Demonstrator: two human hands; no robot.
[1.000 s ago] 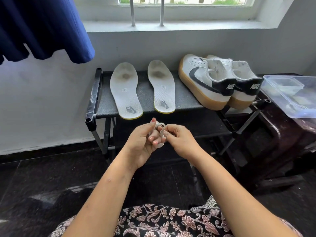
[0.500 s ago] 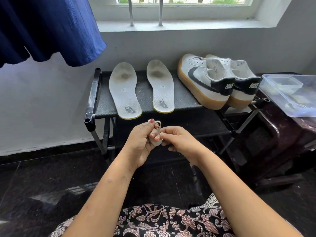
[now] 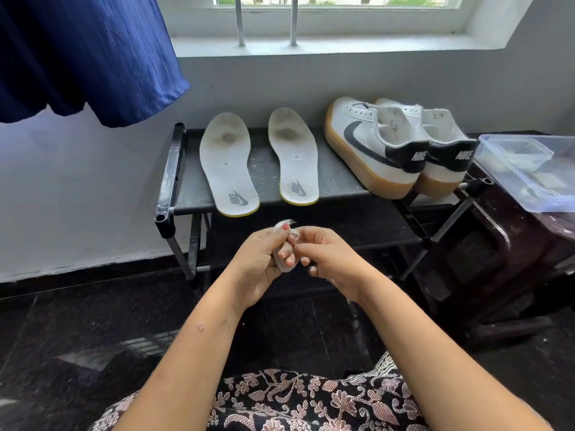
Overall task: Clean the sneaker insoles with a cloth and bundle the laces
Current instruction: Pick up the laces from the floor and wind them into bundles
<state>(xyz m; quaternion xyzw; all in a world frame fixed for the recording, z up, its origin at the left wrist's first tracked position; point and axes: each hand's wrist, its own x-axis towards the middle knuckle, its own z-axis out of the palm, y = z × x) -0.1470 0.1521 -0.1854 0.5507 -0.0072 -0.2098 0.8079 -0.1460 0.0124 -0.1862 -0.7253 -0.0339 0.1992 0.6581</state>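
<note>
Two grey-white insoles lie side by side on the black rack (image 3: 339,178), the left insole (image 3: 228,166) and the right insole (image 3: 294,160), both with dark stains near the toe end. A pair of white sneakers (image 3: 373,147) with gum soles stands to their right. In front of the rack, my left hand (image 3: 258,262) is closed around a small wound bundle of white lace (image 3: 281,265). My right hand (image 3: 329,259) pinches the lace at the bundle's top, fingertips touching the left hand. Most of the lace is hidden in the fingers.
A clear plastic container (image 3: 529,169) sits on a dark table at the right. A blue cloth garment (image 3: 84,54) hangs at the upper left. A window sill (image 3: 311,45) runs above the rack. The floor (image 3: 77,337) is dark tile.
Both hands have stayed together in front of the rack, working the lace; the loop seen above the fingers has been drawn tighter into the bundle. The view has tilted slightly.
</note>
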